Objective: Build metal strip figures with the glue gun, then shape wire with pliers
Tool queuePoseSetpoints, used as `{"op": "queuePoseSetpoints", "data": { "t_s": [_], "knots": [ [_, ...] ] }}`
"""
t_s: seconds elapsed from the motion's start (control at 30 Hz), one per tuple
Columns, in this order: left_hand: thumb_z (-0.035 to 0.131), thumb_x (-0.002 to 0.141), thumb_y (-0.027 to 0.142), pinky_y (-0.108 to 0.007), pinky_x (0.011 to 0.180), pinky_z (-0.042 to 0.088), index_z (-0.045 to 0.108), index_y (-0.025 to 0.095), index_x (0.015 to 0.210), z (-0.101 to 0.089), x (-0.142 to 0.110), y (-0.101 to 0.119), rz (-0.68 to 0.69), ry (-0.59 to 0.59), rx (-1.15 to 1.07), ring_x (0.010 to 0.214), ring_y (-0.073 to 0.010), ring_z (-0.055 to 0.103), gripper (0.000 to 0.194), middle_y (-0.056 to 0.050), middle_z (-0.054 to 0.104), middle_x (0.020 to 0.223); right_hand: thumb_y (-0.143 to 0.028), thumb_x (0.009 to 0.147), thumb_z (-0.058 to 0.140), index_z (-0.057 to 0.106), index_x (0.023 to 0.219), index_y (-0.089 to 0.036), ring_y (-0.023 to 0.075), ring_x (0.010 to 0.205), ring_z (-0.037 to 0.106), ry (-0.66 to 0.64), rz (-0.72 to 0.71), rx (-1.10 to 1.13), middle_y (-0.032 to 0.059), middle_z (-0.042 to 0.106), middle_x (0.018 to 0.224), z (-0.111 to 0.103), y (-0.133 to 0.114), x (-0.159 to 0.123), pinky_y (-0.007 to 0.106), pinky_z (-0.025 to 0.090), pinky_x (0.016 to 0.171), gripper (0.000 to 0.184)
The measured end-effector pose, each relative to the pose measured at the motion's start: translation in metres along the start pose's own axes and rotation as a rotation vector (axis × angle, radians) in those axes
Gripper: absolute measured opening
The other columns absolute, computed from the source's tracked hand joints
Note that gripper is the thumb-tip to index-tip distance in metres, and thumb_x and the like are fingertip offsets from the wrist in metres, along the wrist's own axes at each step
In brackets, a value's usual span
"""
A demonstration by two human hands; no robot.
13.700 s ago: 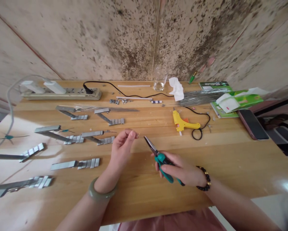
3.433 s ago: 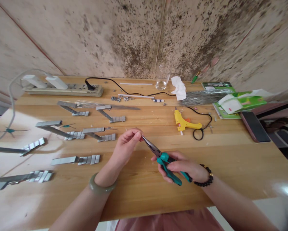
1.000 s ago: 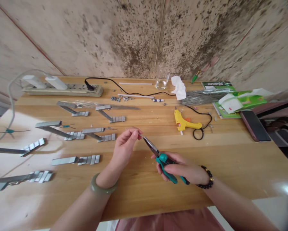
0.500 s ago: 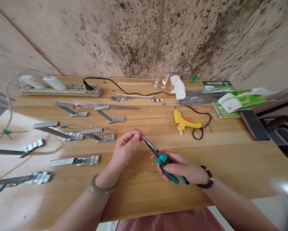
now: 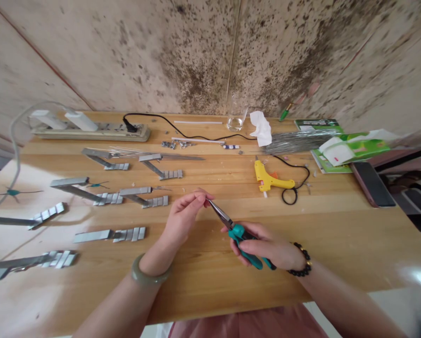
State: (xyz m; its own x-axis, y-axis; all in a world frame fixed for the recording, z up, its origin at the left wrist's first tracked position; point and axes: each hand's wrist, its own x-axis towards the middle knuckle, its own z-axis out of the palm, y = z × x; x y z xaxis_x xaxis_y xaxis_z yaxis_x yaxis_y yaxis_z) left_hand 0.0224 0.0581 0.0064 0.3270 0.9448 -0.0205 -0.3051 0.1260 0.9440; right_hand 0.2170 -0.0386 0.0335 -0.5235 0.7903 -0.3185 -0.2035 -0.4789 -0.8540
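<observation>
My right hand (image 5: 257, 241) is closed around the teal and black handles of long-nose pliers (image 5: 236, 231). Their metal jaws point up and left, and the tip meets the fingertips of my left hand (image 5: 185, 213). There my left thumb and forefinger are pinched together; whatever lies between them is too small or hidden to make out. Left of that hand, several grey metal-looking strips bent into angled shapes, such as a flat one (image 5: 110, 234), lie on the wooden table (image 5: 203, 291).
A yellow glue gun (image 5: 271, 178) with a black cord lies beyond my right hand. Farther back are a bundle of thin wires (image 5: 298, 141), a glass (image 5: 234, 123), crumpled tissue (image 5: 260, 128) and a power strip (image 5: 90, 133). A phone (image 5: 373, 184) rests at the right edge.
Both hands and the pliers hold nearly the same pose. The whole view has shifted very slightly; nothing else has visibly moved.
</observation>
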Motion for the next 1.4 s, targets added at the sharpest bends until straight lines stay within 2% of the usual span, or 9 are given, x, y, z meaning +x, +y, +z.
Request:
{"op": "queuePoseSetpoints", "data": {
  "t_s": [0.3, 0.4, 0.57, 0.77, 0.9, 1.17, 1.27, 1.4],
  "knots": [
    [0.071, 0.074, 0.037, -0.029, 0.069, 0.046, 0.075, 0.018, 0.079, 0.002, 0.000, -0.001, -0.047, 0.034, -0.049, 0.071, -0.0152, 0.056, 0.020, -0.008, 0.069, 0.086, -0.039, 0.082, 0.060, 0.052, 0.116, -0.014, 0.0084, 0.058, 0.051, 0.052, -0.019, -0.011, -0.0004, 0.053, 0.079, 0.001, 0.000, 0.001, 0.022, 0.038, 0.051, 0.043],
    [0.076, 0.070, 0.032, -0.027, 0.072, 0.047, 0.075, 0.021, 0.084, 0.002, -0.001, -0.003, -0.059, 0.027, -0.001, 0.073, -0.0137, 0.058, 0.018, -0.005, 0.070, 0.088, -0.039, 0.083, 0.060, 0.052, 0.116, -0.014, 0.0085, 0.059, 0.051, 0.056, -0.022, -0.027, -0.0005, 0.052, 0.078, 0.001, 0.000, 0.001, 0.022, 0.038, 0.051, 0.042],
    [0.076, 0.071, 0.030, -0.026, 0.075, 0.048, 0.075, 0.022, 0.076, 0.001, 0.000, -0.006, -0.003, 0.001, 0.037, 0.080, -0.0145, 0.061, 0.010, -0.003, 0.070, 0.082, -0.038, 0.083, 0.060, 0.052, 0.115, -0.015, 0.0081, 0.059, 0.051, 0.033, -0.024, -0.055, 0.0000, 0.052, 0.081, 0.002, 0.001, 0.001, 0.022, 0.038, 0.053, 0.040],
    [0.075, 0.070, 0.037, -0.032, 0.077, 0.051, 0.073, 0.019, 0.074, 0.002, 0.003, -0.002, -0.091, 0.047, -0.075, 0.076, -0.0168, 0.064, 0.019, -0.005, 0.072, 0.080, -0.036, 0.082, 0.061, 0.054, 0.118, -0.017, 0.0098, 0.066, 0.051, 0.057, -0.012, -0.126, 0.0029, 0.055, 0.089, 0.001, 0.000, 0.001, 0.023, 0.040, 0.058, 0.041],
    [0.074, 0.072, 0.037, -0.029, 0.073, 0.051, 0.071, 0.018, 0.076, 0.003, 0.006, 0.001, -0.083, 0.077, -0.118, 0.069, -0.0140, 0.063, 0.019, -0.004, 0.071, 0.075, -0.037, 0.083, 0.058, 0.051, 0.121, -0.017, 0.0102, 0.067, 0.050, 0.093, -0.053, -0.127, 0.0030, 0.054, 0.090, 0.001, 0.000, 0.001, 0.024, 0.041, 0.059, 0.043],
    [0.074, 0.073, 0.034, -0.024, 0.066, 0.045, 0.074, 0.018, 0.091, 0.003, 0.003, 0.001, -0.088, 0.059, -0.067, 0.064, -0.0096, 0.055, 0.025, -0.001, 0.064, 0.065, -0.027, 0.088, 0.051, 0.051, 0.116, -0.018, 0.0122, 0.073, 0.048, 0.262, -0.206, -0.482, 0.0023, 0.053, 0.088, 0.003, 0.002, 0.002, 0.026, 0.042, 0.068, 0.029],
    [0.073, 0.075, 0.031, -0.023, 0.066, 0.044, 0.071, 0.019, 0.102, 0.003, 0.002, 0.000, -0.075, 0.028, -0.019, 0.064, -0.0094, 0.054, 0.030, 0.000, 0.063, 0.065, -0.029, 0.090, 0.051, 0.047, 0.123, -0.018, 0.0136, 0.075, 0.050, 0.307, -0.221, -0.589, 0.0026, 0.054, 0.089, 0.002, 0.006, 0.002, 0.028, 0.043, 0.073, 0.035],
    [0.070, 0.078, 0.028, -0.024, 0.065, 0.043, 0.061, 0.021, 0.118, 0.003, 0.001, 0.001, -0.037, -0.023, -0.027, 0.064, -0.0112, 0.056, 0.042, 0.002, 0.060, 0.064, -0.029, 0.090, 0.051, 0.040, 0.134, -0.018, 0.0161, 0.083, 0.053, 0.330, -0.217, -0.692, 0.0052, 0.056, 0.097, -0.001, 0.011, 0.002, 0.031, 0.044, 0.080, 0.047]
  ]
}}
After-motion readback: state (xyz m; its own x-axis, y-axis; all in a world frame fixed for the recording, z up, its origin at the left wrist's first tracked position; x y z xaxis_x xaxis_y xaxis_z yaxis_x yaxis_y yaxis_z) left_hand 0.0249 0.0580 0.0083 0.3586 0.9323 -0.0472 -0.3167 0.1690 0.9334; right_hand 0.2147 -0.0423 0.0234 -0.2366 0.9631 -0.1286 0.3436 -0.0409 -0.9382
